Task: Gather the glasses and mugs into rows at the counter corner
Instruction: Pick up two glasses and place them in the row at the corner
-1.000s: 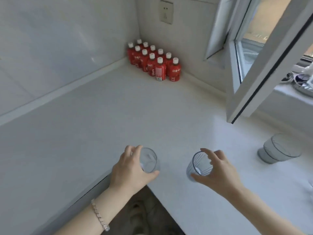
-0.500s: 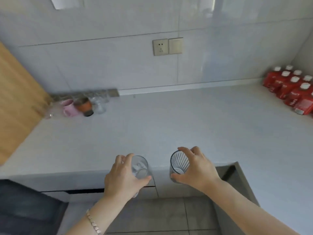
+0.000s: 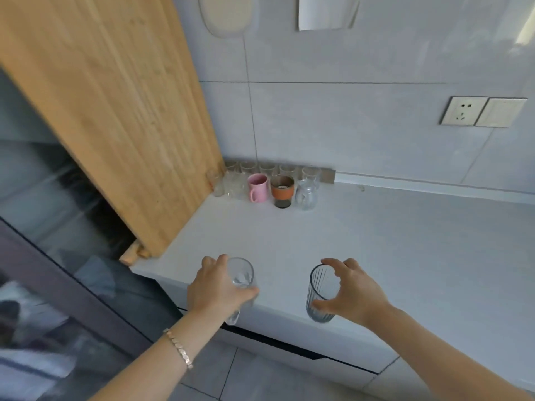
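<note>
Wooden panel (image 3: 115,111) flanking corner cups, pink mug (image 3: 257,187) (front row), hands gripping clear glass (image 3: 241,274), ribbed glass (image 3: 320,290).

We see a pale counter (image 3: 390,241) against a grey tiled wall (image 3: 347,125) with a socket (image 3: 462,110), a wooden panel (image 3: 115,111) at left, grey floor tiles (image 3: 260,380) near.

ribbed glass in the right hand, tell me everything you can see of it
The ribbed glass is a clear, slightly grey-tinted tumbler with fine vertical ridges down its wall and a thin dark rim. It looks empty. It is upright, tilted a little, tapering toward a thicker base. The right hand grips it from its right side, fingers curled over the rim and thumb low on the wall. It is held in front of the near edge of the white counter.
</note>
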The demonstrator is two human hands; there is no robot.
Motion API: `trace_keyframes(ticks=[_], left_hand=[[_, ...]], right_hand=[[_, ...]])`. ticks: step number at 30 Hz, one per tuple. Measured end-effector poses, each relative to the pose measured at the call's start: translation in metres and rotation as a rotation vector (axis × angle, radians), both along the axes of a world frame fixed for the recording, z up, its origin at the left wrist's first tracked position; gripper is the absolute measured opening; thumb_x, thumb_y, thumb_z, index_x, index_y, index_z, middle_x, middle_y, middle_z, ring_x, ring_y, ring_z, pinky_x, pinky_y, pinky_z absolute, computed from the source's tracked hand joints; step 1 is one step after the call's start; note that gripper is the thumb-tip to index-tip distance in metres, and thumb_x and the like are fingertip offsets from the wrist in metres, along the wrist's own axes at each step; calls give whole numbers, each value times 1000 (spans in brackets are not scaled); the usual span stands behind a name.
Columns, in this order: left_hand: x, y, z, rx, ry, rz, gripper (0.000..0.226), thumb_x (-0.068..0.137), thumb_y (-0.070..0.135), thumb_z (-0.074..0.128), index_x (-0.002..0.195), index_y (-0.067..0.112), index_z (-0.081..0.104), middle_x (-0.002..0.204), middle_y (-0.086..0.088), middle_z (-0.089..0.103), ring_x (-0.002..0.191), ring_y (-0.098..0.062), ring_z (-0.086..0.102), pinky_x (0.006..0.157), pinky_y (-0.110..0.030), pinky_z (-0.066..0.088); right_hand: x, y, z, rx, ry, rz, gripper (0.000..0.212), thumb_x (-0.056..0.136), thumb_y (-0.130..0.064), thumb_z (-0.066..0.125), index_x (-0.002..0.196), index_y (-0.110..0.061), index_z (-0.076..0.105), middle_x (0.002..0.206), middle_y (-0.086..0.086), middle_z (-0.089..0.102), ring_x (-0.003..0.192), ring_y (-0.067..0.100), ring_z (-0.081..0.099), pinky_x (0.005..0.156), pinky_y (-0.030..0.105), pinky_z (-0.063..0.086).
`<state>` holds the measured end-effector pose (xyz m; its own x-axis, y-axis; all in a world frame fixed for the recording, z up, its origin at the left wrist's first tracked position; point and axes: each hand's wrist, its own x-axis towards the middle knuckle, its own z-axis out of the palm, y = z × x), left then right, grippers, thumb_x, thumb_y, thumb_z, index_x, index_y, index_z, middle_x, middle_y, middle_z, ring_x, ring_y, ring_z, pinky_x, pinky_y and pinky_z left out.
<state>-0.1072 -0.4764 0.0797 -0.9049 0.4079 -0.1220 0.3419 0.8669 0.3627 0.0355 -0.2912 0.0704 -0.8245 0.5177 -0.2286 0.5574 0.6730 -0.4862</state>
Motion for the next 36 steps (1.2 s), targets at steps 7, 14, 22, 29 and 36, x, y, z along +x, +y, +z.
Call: trace_keyframes(ticks=[7, 14, 22, 29, 36], left_hand=[[-122, 4, -15, -71, 15, 58, 80, 59, 61, 69, 123, 20, 45, 117, -4, 47, 106, -23, 56, 78, -35, 48], [-245, 37, -29, -120, -1, 135, 75, 59, 62, 68, 120, 23, 47, 124, -1, 47, 113, -22, 57, 84, -32, 48], [-374, 80, -67, -47, -73, 90, 70, 62, 46, 74, 120, 16, 49, 123, -7, 46, 112, -26, 54, 81, -34, 52], [-436, 108, -106, -31, -164, -13, 67, 67, 39, 76, 120, 10, 46, 123, -11, 49, 116, -30, 53, 89, -36, 49], [-449, 103, -121, -127, -113, -73, 67, 73, 44, 71, 122, 9, 43, 124, -11, 41, 113, -27, 53, 87, -33, 50]], right_hand=[[-118, 18, -11, 28, 1, 40, 84, 66, -52, 73, 138, -36, 33, 126, -3, 44, 118, 16, 51, 90, 29, 48], [-238, 46, -28, -3, -9, 87, 86, 66, -50, 72, 140, -35, 31, 125, -3, 43, 120, 16, 48, 93, 27, 46], [-341, 49, -52, -44, -40, -6, 88, 67, -50, 72, 141, -35, 29, 129, -4, 43, 120, 16, 45, 94, 26, 46], [-404, 28, -79, -65, -45, -169, 88, 70, -46, 73, 144, -29, 29, 135, -6, 42, 122, 17, 43, 93, 27, 46], [-470, 13, -95, -54, -76, -243, 93, 73, -43, 72, 147, -19, 21, 145, -4, 34, 129, 20, 37, 101, 30, 42]])
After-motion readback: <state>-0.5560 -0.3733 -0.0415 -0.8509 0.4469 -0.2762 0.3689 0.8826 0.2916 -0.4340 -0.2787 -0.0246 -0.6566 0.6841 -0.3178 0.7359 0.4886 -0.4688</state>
